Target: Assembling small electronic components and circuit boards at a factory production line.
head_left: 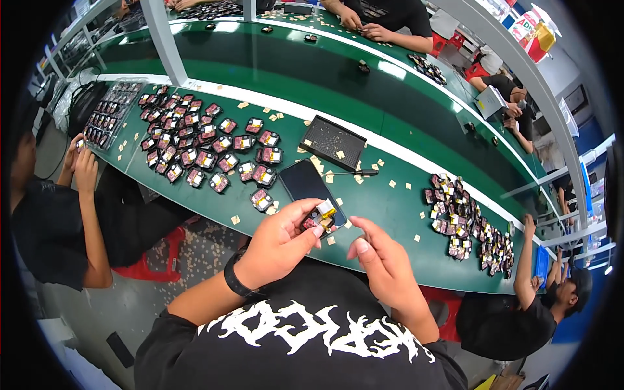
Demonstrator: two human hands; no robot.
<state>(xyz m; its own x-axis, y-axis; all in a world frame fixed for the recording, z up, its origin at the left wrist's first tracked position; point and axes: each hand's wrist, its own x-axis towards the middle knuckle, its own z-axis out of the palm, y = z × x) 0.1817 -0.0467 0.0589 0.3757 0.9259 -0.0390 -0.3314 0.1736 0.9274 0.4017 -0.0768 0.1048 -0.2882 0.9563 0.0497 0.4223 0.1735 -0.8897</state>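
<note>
while the left hand (276,242) pinched a small black unit (313,222) between thumb and fingers, the right hand (385,265) hung just beside it, thumb and forefinger parted, with nothing that i could see between them. the unit was raised over the near side of the green table (383,218), its yellow tape (331,213) and silvery block (324,207) turned upward. from where i stood, the step in hand looked like fine work on that taped block, though i couldn't tell whether the tape was fully pressed down. the next move, to my eye, called for a firm, level left grip while the right fingertips closed on the tape or block without tugging it loose.

just beyond the hands lay a dark flat slab (302,179), rather like a phone, then a black tray (338,134) with pale bits in it and a slim tool (366,173) near its corner. pale scraps (316,161) were strewn about. to the left spread a broad cluster of similar units (188,156); well off to the right sat a tighter heap (445,226). farther out ran a dark green belt (227,58), and at the far left a co-worker's hand (85,169) was lifted near the table's edge.
</note>
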